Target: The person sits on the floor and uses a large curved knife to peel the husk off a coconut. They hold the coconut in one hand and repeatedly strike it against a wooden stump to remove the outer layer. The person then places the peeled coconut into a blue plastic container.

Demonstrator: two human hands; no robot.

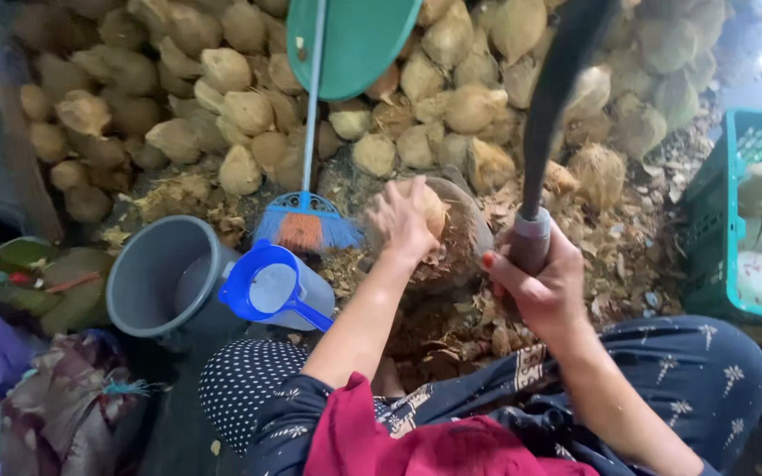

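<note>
My left hand (pixel 401 220) grips a husked, tan coconut (pixel 435 210) and holds it on a round wooden chopping block (pixel 469 238) covered in husk scraps. My right hand (pixel 541 275) is closed around the metal-collared handle of a long, dark, curved chopping knife (pixel 553 88), whose blade is raised and blurred above the block, pointing away from me. My knees, in dark patterned trousers, frame the block from below.
A big heap of husked coconuts (pixel 249 106) fills the back. A blue broom (pixel 306 220) leans beside a green dustpan (pixel 354 40). A grey bucket (pixel 147 282) with a blue jug (pixel 271 286) stands left. A green crate (pixel 720 229) of peeled coconuts sits right.
</note>
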